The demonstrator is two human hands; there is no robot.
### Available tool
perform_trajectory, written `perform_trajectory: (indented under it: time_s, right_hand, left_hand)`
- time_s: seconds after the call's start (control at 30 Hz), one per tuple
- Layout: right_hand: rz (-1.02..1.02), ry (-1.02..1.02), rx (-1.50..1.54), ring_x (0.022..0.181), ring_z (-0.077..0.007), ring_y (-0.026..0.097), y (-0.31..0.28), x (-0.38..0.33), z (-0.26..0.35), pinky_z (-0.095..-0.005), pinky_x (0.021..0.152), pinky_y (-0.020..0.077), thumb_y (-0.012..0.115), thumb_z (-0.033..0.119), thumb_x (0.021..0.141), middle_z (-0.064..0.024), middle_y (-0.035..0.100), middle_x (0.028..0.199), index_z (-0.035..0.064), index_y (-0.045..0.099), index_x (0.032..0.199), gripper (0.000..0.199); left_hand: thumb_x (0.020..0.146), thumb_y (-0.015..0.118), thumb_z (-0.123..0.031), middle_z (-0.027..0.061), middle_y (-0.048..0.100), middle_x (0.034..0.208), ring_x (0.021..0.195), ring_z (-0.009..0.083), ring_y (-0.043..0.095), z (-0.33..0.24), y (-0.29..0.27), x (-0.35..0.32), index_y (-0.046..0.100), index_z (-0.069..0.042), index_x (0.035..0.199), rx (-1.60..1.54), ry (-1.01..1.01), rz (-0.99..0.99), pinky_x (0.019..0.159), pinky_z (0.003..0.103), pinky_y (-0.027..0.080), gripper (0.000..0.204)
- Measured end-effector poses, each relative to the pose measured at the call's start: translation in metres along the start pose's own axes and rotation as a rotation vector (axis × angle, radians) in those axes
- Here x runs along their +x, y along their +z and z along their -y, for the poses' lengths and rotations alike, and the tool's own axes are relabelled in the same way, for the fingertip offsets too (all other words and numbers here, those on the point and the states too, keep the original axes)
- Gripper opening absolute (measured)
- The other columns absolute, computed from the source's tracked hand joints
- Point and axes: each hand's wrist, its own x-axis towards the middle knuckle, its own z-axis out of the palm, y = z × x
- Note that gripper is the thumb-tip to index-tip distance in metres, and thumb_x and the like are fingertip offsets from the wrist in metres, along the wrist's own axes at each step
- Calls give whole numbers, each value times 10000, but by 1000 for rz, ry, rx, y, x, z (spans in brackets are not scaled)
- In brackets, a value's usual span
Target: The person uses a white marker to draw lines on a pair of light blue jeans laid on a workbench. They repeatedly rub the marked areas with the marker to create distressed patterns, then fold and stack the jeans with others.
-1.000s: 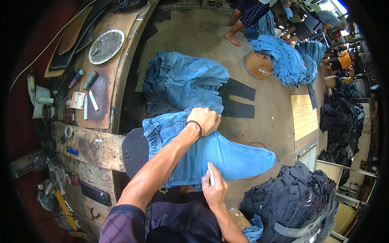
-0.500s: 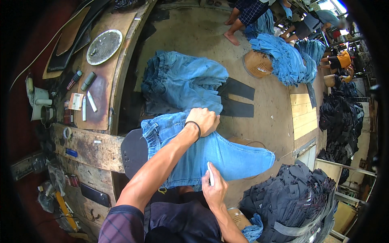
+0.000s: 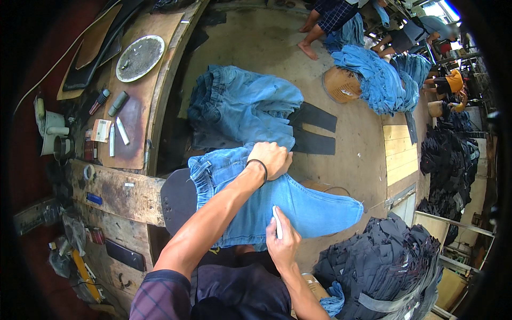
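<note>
A pair of light-blue jeans (image 3: 312,205) with an elastic waistband lies across a dark, rounded board (image 3: 178,200) in front of me. My left hand (image 3: 271,161) is closed over the far edge of the jeans, its fingertips hidden beyond the fold. My right hand (image 3: 284,238) grips a slim white stick (image 3: 277,221), its tip against the denim of the leg. More blue jeans (image 3: 250,98) are piled just past my left hand, with dark flat strips (image 3: 314,144) sticking out from under them.
At left, a wooden bench (image 3: 128,192) carries a round grey dish (image 3: 140,58), two white sticks (image 3: 122,131) and a phone (image 3: 125,255). A large dark cloth bundle (image 3: 378,266) stands at right. Farther off are a denim-topped drum (image 3: 341,85) and several people.
My right hand has slid the white stick's tip slightly away from me along the denim. The left hand keeps its hold, and the view has shifted a little.
</note>
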Motion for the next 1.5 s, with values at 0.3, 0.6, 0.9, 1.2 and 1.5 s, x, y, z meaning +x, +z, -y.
perform_trajectory:
  time_s: [0.3,0.6,0.9,1.2,1.5]
  right_hand:
    - [-84,569,611,868,-167,705,-41,-12,-2,-298,765,603,576,164,1109,-124,695,993,-33,542,1279,262]
    - [286,-171,7,671,-259,598,-34,21,-29,-389,603,494,795,42,891,-51,726,828,69,772,1116,227]
    - [296,147,365,746,-297,664,-36,26,-54,-404,650,526,733,13,899,-108,676,837,45,670,1022,142]
    - [529,326,470,599,-145,553,-53,36,-50,-347,584,470,679,137,1035,-84,654,774,21,653,1057,121]
    - [451,261,587,607,-56,504,-47,28,-50,-275,547,422,668,180,1062,15,572,704,19,665,1049,161]
  left_hand:
    - [969,702,-312,121,648,997,1014,335,631,-25,-30,-82,617,-65,1022,-147,102,-353,843,471,507,267]
    - [906,776,-273,46,639,1291,1312,277,554,-24,30,-215,682,-123,1238,-101,52,-329,1189,527,383,376]
    - [899,756,-181,18,681,1137,1244,253,586,-27,16,-206,704,-128,1054,-76,110,-501,1159,538,402,172]
    - [887,714,12,94,711,1122,946,300,653,-70,17,-220,653,-51,1105,-478,54,-445,889,429,507,235]
    - [910,762,-188,136,726,1015,882,313,642,-66,8,-225,628,-41,1189,-321,11,-251,833,426,528,343]
